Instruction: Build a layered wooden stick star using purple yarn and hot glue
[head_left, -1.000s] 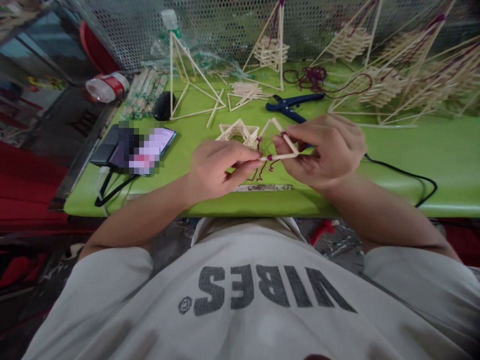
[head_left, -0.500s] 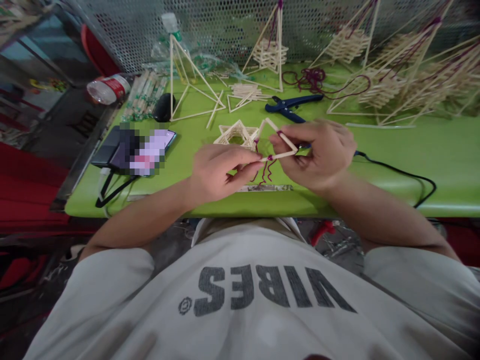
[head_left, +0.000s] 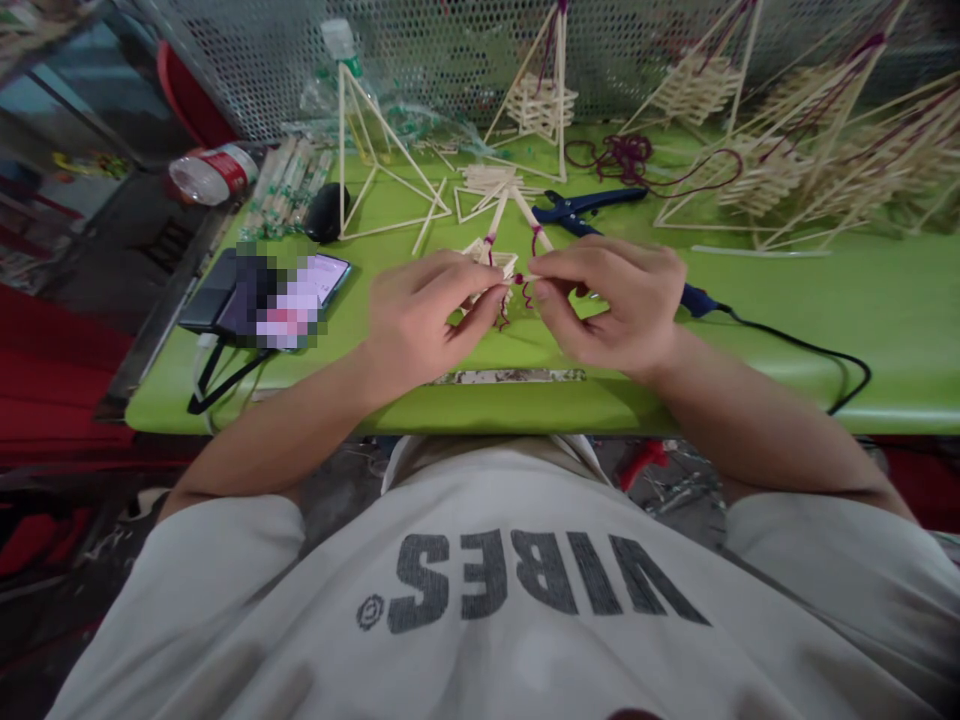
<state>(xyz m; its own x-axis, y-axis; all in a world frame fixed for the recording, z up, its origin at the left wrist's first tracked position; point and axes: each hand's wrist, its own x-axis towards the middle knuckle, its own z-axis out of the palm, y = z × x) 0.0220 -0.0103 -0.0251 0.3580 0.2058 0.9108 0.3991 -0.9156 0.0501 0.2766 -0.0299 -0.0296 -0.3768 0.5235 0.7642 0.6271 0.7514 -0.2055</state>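
Observation:
Between my two hands is a small triangle of pale wooden sticks (head_left: 499, 212), its tip pointing away from me. Dark purple thread (head_left: 518, 280) is knotted on its sides, with loose curly ends hanging down. My left hand (head_left: 431, 315) pinches the triangle's near left corner between thumb and fingers. At the near right corner my right hand (head_left: 615, 305) pinches it the same way. Behind my left fingers, partly hidden, a stacked stick piece (head_left: 480, 250) lies on the green table (head_left: 795, 330).
Blue pliers (head_left: 581, 208) lie beyond my right hand, near a purple thread tangle (head_left: 626, 160). A stick pyramid frame (head_left: 386, 225) stands at back left; several finished ones (head_left: 694, 90) stand at back right. A phone (head_left: 300, 300), a soldering-iron-like cable (head_left: 810, 345) and a flat strip (head_left: 517, 377) lie nearer.
The triangle has turned so its tip points away, and its knotted near side sits between both hands. My right hand has moved left to the corner, closer to my left hand.

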